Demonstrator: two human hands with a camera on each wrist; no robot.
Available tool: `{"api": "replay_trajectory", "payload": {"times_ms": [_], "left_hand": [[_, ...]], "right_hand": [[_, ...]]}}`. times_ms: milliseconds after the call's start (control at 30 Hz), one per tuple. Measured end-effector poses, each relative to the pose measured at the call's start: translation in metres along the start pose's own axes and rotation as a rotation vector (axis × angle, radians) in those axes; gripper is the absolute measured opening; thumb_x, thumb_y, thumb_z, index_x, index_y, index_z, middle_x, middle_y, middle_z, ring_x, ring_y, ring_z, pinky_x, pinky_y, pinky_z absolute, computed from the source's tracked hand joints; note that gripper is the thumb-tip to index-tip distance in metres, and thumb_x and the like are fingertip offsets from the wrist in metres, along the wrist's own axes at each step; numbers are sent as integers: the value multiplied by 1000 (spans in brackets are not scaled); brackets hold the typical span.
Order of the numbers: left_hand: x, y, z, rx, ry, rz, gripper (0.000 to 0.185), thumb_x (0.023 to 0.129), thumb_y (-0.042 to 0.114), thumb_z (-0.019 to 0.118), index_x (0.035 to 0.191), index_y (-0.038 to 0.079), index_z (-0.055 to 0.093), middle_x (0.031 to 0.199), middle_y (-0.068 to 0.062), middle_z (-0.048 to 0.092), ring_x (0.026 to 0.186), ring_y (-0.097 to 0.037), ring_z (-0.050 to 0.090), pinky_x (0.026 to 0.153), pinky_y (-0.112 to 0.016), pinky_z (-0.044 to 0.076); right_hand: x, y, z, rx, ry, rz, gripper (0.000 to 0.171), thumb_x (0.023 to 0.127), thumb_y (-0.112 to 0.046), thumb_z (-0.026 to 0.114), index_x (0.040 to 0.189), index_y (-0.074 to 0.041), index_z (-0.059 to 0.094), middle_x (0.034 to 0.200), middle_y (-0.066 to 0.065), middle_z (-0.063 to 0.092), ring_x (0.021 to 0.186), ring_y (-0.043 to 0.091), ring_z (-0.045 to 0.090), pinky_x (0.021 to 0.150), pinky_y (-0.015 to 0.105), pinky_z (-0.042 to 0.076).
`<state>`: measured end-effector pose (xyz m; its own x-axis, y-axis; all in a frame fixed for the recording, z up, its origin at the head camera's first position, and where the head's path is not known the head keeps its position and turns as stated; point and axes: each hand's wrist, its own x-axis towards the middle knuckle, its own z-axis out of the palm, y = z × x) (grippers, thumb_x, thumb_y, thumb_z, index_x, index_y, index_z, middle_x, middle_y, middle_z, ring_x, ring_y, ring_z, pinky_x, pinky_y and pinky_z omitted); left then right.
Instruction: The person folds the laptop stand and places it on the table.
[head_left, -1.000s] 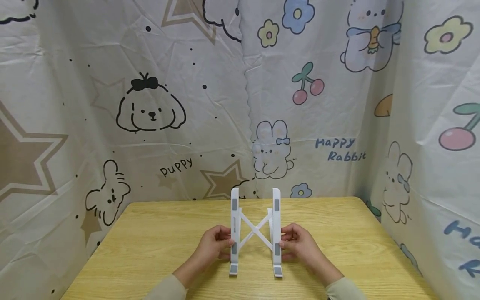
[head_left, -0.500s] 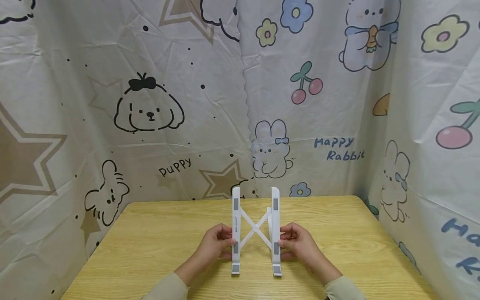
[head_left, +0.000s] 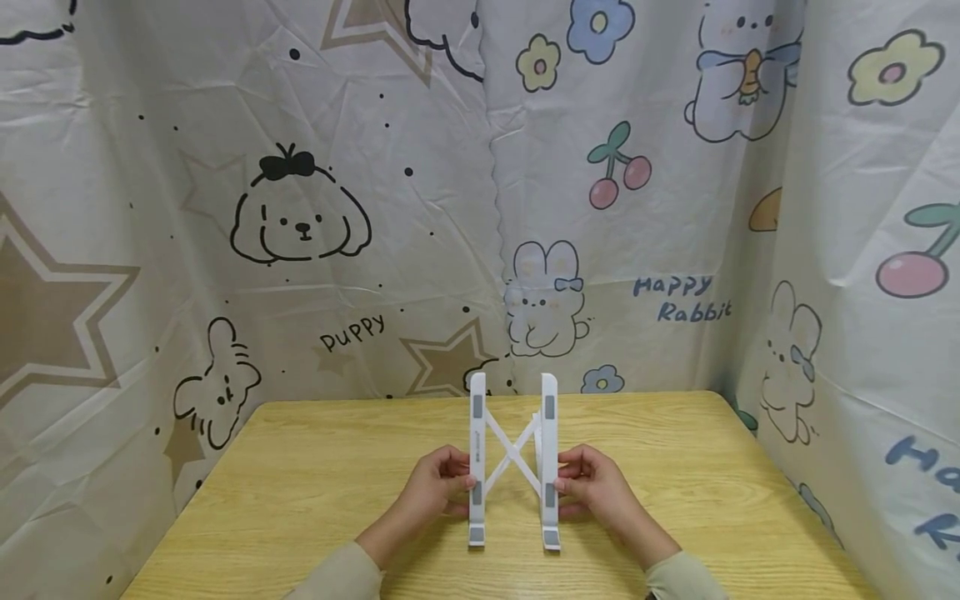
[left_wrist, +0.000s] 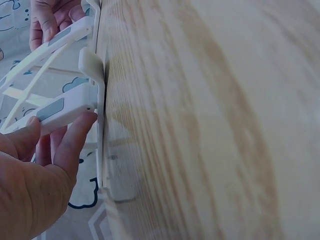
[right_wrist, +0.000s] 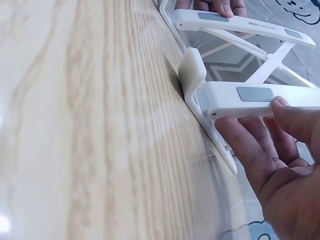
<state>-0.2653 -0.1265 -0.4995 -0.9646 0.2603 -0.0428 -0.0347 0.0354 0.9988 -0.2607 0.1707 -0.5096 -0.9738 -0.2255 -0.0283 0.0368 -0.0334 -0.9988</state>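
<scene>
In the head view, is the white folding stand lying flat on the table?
No. The white folding stand stands propped up on the table, with the left hand and right hand gripping its two rails.

stand [head_left: 513, 457]: white, grey pads | table [head_left: 315, 492]: light wood grain | curtain [head_left: 300, 208]: cream, cartoon prints

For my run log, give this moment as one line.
left hand: grips left rail | right hand: grips right rail | white folding stand: upright on wooden table

A wooden bench [head_left: 300, 500] stands before me, walled on three sides by a creased cartoon curtain [head_left: 300, 208] of puppies, rabbits, stars and cherries.
</scene>
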Motion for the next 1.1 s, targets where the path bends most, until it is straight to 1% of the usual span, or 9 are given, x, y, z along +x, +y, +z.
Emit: {"api": "replay_trajectory", "payload": {"times_ms": [200, 500, 767, 1100], "left_hand": [[0, -2, 2, 2, 1, 9, 26, 95, -2, 69, 119, -5, 58, 101, -9, 57, 87, -18, 61, 68, -52, 64], [2, -4, 4, 18, 16, 22, 25, 94, -2, 69, 117, -5, 58, 99, -8, 57, 85, -16, 62, 67, -51, 64], [3, -5, 8, 15, 7, 20, 26, 94, -3, 69, 118, -4, 59, 99, -9, 59, 85, -17, 63, 68, -51, 64], [4, -2, 13, 23, 4, 32, 25, 94, -4, 68, 118, -4, 59, 100, -10, 58, 85, -17, 62, 70, -52, 64]], "right_hand": [[-1, 1, 3, -1, -2, -15, 41, 92, 3, 72, 126, 9, 51, 102, 12, 60, 86, 22, 69, 74, 55, 63], [2, 4, 7, -6, 7, -15, 40, 92, 4, 71, 126, 9, 51, 103, 13, 62, 87, 23, 70, 74, 56, 63], [4, 9, 12, 10, -4, -39, 42, 92, 5, 71, 127, 10, 50, 102, 13, 62, 86, 25, 70, 74, 57, 63], [6, 11, 18, 3, 7, -41, 38, 92, 4, 71, 125, 8, 52, 103, 15, 62, 86, 26, 72, 73, 55, 63]]}}
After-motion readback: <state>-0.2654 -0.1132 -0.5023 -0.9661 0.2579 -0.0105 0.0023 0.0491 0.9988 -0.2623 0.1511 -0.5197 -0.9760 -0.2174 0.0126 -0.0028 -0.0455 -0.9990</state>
